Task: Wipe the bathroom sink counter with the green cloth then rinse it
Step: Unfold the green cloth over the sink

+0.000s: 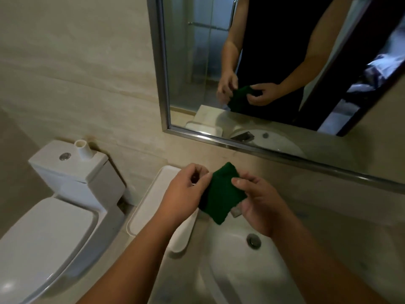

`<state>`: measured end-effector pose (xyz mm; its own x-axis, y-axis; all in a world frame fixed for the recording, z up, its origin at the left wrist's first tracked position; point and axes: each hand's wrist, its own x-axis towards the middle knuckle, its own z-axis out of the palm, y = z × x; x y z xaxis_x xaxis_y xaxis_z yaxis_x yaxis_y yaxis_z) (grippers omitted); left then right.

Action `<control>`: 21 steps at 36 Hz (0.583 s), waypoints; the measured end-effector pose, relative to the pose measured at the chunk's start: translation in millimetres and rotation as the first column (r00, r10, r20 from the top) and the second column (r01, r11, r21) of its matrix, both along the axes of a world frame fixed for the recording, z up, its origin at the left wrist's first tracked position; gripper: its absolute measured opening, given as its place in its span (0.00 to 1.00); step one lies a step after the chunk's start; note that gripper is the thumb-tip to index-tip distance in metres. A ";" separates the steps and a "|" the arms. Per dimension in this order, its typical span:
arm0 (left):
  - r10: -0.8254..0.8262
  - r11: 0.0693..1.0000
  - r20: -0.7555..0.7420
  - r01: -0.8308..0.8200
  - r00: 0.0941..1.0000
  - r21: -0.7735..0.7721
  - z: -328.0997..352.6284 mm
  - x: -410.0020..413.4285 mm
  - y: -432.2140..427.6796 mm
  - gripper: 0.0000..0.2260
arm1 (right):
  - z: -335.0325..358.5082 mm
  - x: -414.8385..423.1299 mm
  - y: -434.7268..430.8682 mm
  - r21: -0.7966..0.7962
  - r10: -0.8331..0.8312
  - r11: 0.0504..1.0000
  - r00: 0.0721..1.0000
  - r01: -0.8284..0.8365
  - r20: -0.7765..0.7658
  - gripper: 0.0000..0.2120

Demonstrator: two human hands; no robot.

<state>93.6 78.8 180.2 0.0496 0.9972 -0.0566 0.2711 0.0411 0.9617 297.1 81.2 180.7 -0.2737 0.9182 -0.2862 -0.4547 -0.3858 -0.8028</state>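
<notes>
Above the back edge of the white ceramic sink basin (230, 266), the left grip (186, 189) pinches the left corner of the folded dark green cloth (221, 194) between thumb and curled fingers. The right grip (259, 207) holds the opposite edge, thumb on top. The cloth hangs clear of the beige stone worktop (328, 216). A grey metal part (235, 212), possibly the tap spout, shows just under it. The round chrome drain (253, 240) sits in the basin near the right grip. A white rectangular plastic tray (149, 207) lies left of the basin. The steel-framed wall mirror (163, 73) reflects both grips.
</notes>
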 end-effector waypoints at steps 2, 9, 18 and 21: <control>-0.057 0.997 -0.013 0.058 0.998 0.059 7.1 12.4 -3.2 0.09 | 9.8 7.7 -0.8 0.014 -0.041 0.999 0.998 0.040 0.039 0.25; -0.302 0.951 0.034 0.299 0.953 0.077 36.2 57.9 -8.4 0.17 | 43.3 40.8 -5.1 0.067 -0.167 0.985 0.970 0.158 0.174 0.11; -0.267 0.964 0.066 0.266 0.961 0.017 59.4 93.1 -1.5 0.11 | 57.8 103.4 -14.2 0.090 -0.254 0.967 0.929 0.238 0.269 0.07; -0.244 0.970 0.088 0.243 0.966 0.025 64.5 99.2 3.0 0.13 | 64.5 127.9 -20.3 0.079 -0.284 0.958 0.882 0.275 0.375 0.06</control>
<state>192.8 81.7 244.8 0.2953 0.9550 -0.0273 0.1843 -0.0289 0.9824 425.0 60.9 245.2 0.1203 0.9480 -0.2947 -0.2011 -0.2674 -0.9424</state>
